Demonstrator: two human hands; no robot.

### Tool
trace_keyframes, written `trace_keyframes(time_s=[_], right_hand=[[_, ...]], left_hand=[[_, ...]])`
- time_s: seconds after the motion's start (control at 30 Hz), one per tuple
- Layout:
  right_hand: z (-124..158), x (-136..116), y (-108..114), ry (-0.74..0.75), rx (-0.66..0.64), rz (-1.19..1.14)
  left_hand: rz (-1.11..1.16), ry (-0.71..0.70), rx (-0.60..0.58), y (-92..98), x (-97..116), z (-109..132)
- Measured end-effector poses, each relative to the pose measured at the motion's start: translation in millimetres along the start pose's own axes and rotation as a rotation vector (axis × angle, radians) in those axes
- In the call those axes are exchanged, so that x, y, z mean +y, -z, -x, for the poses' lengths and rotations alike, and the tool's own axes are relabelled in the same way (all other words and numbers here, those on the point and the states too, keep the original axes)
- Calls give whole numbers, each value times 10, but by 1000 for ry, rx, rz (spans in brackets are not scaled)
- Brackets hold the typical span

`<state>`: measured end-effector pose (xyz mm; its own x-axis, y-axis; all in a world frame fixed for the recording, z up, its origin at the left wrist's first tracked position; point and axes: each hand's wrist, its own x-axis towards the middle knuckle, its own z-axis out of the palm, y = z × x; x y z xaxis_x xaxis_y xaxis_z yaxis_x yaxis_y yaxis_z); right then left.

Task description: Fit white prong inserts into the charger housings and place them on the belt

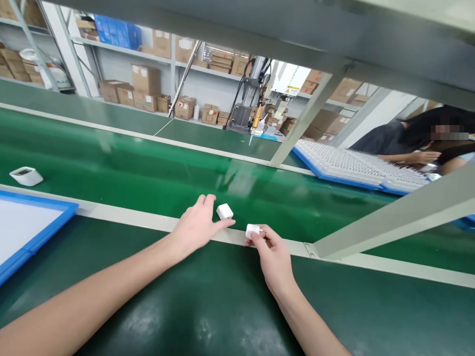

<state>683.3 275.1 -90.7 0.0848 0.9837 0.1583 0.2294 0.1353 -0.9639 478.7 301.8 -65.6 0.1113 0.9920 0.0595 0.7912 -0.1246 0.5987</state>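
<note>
1. Both forearms stretch forward over the dark green worktop (222, 306), and each hand ends at the pale rail (111, 216) along its far edge.
2. The right hand (272, 254) rests on that rail. Thumb and fingertips are pressed together on a small white plug piece (253, 230), pinched at the hand's far tip with its metal pins pointing away to the right.
3. The left hand (196, 225) reaches just past the rail, its fingers loosely spread. A white cube (224, 211) lies on the green belt (129, 168) in the crook between the upper fingers and the lower one. It is hard against the fingertips, but whether they grip it cannot be told.
4. The cube and the plug piece lie close together, the cube just left of and beyond the right hand's pinch.
5. Well to the left of the left forearm sits a blue-rimmed tray (40, 232) with a white floor.
6. Far to the left of the left hand, out on the belt, lies a white shell (25, 176).
7. Right of the right hand, a grey strut (393, 217) slants up from the rail.
8. Beyond the right hand and across the belt, blue trays (334, 175) hold rows of white parts, and another person's arm (411, 158) lies over them.
9. Farthest beyond both hands stand a press machine (256, 106) and shelves of cartons (146, 79).
</note>
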Motion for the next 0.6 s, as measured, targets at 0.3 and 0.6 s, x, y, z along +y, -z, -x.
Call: trace_keyframes(time_s=[0.3, 0.6], right_hand=[[20, 81, 58, 30, 208, -206], [217, -89, -17, 112, 42, -207]], left_hand=[[-219, -185, -403, -103, 547, -546], [-166, -414, -261, 80, 305, 229]])
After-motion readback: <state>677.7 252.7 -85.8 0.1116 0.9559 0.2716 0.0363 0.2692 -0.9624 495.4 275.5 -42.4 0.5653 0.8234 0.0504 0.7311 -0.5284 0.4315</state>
